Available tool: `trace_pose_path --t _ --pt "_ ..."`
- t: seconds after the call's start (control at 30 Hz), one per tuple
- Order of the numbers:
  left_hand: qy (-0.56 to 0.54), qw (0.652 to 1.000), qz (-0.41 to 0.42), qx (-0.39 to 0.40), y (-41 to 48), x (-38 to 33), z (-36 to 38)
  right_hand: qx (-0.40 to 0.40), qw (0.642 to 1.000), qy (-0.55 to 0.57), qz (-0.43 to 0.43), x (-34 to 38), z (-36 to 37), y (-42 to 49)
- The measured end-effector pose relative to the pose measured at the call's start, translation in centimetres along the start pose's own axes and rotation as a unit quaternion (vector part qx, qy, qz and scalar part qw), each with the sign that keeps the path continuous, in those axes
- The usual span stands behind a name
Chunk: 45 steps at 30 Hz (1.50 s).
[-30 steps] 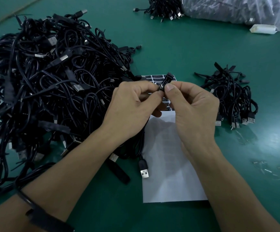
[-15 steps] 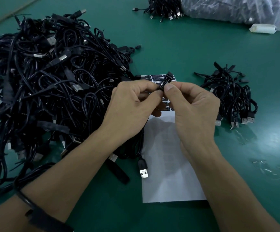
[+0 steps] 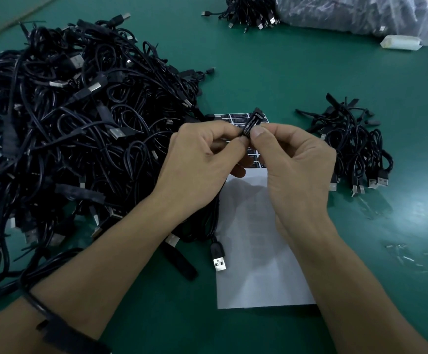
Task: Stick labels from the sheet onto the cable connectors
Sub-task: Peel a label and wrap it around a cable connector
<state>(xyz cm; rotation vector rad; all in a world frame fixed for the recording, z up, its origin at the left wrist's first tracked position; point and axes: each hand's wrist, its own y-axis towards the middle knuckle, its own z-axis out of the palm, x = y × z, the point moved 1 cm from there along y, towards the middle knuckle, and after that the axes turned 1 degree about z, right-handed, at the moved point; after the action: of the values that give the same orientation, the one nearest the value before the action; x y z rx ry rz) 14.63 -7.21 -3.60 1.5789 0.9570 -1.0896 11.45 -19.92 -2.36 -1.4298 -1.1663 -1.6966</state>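
Note:
A small black connector [image 3: 251,123] with a black label bearing white print is pinched between both hands above the label sheet. My left hand [image 3: 197,159] holds it from the left with thumb and forefinger. My right hand [image 3: 294,164] pinches its lower end from the right. The white label sheet [image 3: 256,251] lies flat on the green table under my hands; rows of black labels [image 3: 233,118] remain at its far end, the near part is bare backing. The cable's USB plug [image 3: 218,259] lies on the sheet's left edge.
A large tangled heap of black cables [image 3: 75,129] fills the left. A smaller bundle of cables [image 3: 356,149] lies to the right. At the back stand another cable bunch [image 3: 248,14], a clear plastic bag [image 3: 356,14] and a white object [image 3: 400,42]. Small scraps [image 3: 404,256] lie at right.

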Motion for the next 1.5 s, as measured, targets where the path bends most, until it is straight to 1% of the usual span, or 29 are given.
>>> trace_pose_path --t 0.37,0.63,0.77,0.9,1.13,1.33,1.5 --pt "-0.012 1.000 -0.006 0.001 0.0 -0.1 0.0 0.000 1.000 -0.010 -0.015 0.1 -0.1 -0.2" --pt "-0.009 1.000 -0.006 0.002 -0.1 -0.5 0.1 -0.021 0.996 -0.065 -0.058 0.3 -0.2 -0.4" --pt "0.001 1.000 -0.011 -0.003 -0.1 -0.7 0.0 -0.035 0.997 -0.057 -0.049 0.3 -0.4 -0.2" --pt "0.006 1.000 -0.013 -0.004 -0.1 -0.7 0.0 -0.050 0.998 -0.042 -0.022 -0.1 -0.6 0.0" --pt "0.010 1.000 0.003 0.016 -0.1 -0.5 0.1 0.017 1.000 0.007 -0.005 -0.3 -0.6 0.4" --pt "0.040 0.999 -0.007 0.002 -0.1 -0.1 0.4 0.027 0.999 0.017 -0.018 -0.4 -0.7 0.6" --pt "0.054 0.998 0.027 0.001 -0.2 -0.2 0.2 0.032 0.999 -0.001 -0.036 -0.2 -0.7 0.4"
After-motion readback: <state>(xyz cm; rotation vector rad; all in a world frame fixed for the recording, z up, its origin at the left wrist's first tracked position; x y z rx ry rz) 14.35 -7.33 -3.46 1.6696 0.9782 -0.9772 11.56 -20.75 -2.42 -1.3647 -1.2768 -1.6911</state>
